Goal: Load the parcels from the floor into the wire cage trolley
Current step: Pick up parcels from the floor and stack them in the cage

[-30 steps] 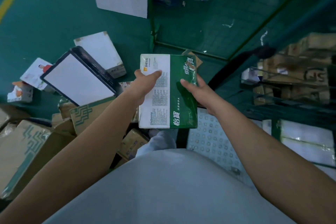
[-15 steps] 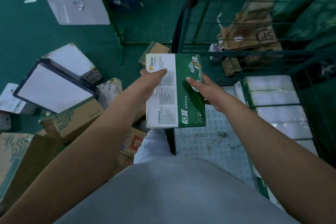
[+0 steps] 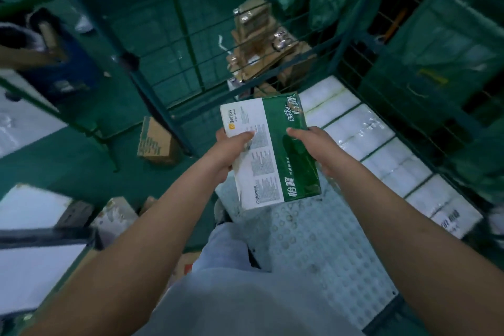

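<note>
The pack, green and white with printed text, is held in the air over the trolley's studded white floor, gripped from both sides: the left hand clasps its white edge with the thumb on top, the right hand clasps the green edge the same way. White wrapped packs lie in a row along the trolley's right side, just beside the green wire wall. Past the far mesh stands a blurred heap of brown boxes. On the green floor to the left sit a small brown box and, nearer, white-topped cartons
</note>
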